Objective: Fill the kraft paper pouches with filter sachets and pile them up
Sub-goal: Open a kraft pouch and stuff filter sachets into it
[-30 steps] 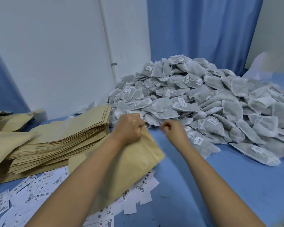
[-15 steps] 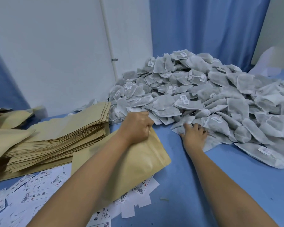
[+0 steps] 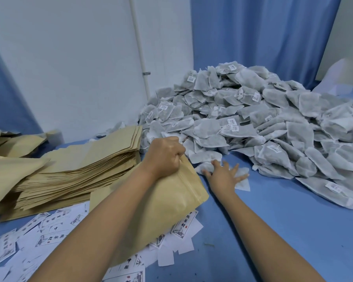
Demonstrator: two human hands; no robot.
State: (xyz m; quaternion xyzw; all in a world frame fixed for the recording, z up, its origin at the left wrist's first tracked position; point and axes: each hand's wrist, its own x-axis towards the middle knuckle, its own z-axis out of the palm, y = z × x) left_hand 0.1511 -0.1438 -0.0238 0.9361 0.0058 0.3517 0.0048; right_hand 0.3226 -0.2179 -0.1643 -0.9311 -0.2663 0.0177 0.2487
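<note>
The L hand [image 3: 164, 157] is a tight fist. It grips the top edge of one brown pouch [image 3: 171, 202] & holds it on a slant, top end up & toward the sachets. The low end of the pouch sits on the blue worktop [image 3: 273, 231], on top of some white labels [image 3: 49, 237]. Can't tell if the pouch mouth is open, or if anything is in it.

The R hand [image 3: 222, 176] is wide, w/ fingers spread out flat. It presses down on a white sachet [image 3: 242, 181] that lies on the worktop, just right of the pouch top. It does not squeeze or lift it.

That sachet is at the near edge of the pile [image 3: 263, 123]. The pile is big & grey-white, & lots of the sachets have small white tags on strings. It fills the back right of the worktop, up by the blue curtain [image 3: 263, 37] & the white wall [image 3: 69, 58].

Left of the L hand is a stack [image 3: 80, 159] of flat brown pouches. Its far corner is just beside the pile. More to the left lie loose pouches [image 3: 10, 139] in a messy heap. Can't tell if they are full.

The labels are spread all over the near left, w/ dark print & little pics. A thin white pipe [image 3: 139, 47] runs up the wall.
</note>
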